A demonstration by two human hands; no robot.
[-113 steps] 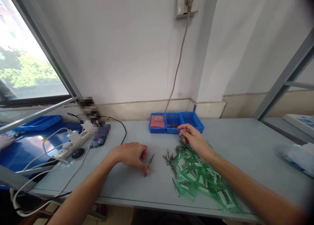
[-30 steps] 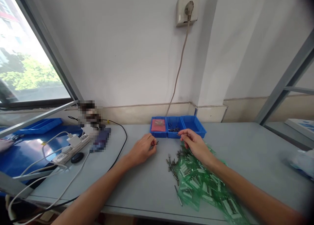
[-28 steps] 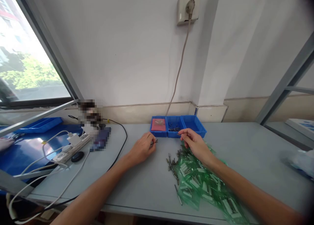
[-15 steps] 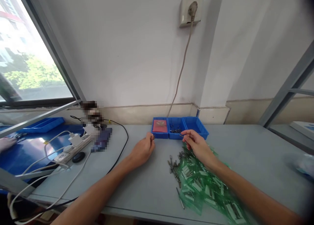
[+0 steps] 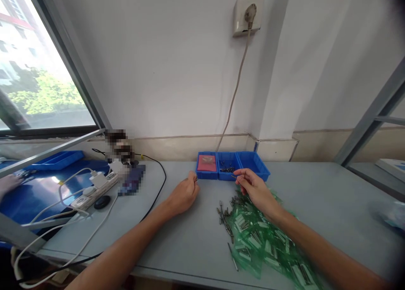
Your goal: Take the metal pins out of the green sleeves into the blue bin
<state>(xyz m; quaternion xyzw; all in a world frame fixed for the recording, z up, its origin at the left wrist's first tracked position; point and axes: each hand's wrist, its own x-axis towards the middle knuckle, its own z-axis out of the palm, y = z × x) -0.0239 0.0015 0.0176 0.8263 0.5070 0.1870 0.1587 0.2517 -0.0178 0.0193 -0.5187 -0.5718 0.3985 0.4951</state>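
Note:
My left hand (image 5: 185,192) is closed above the grey table, left of the blue bins, pinching a small item that mostly hides behind the fingertips. Between thumb and fingers of my right hand (image 5: 253,189) is a thin metal piece (image 5: 234,176), held at the front of the middle blue bin (image 5: 228,159). That bin has small dark metal parts inside. A red card lies in the left bin (image 5: 207,162); the right bin (image 5: 254,163) stands beside them. Under and around my right forearm are green plastic bags (image 5: 253,239) of metal pins, with loose metal pins (image 5: 225,220) at their left.
At the left are a power strip (image 5: 84,199) with white cables, a black mouse (image 5: 102,202), a black cable and a blurred patch. Another person's hand (image 5: 11,182) is at the far left. A wall socket (image 5: 249,15) hangs above.
The whole view has shifted very slightly. Both hands keep nearly the same pose, with only a slight movement of the fingers.

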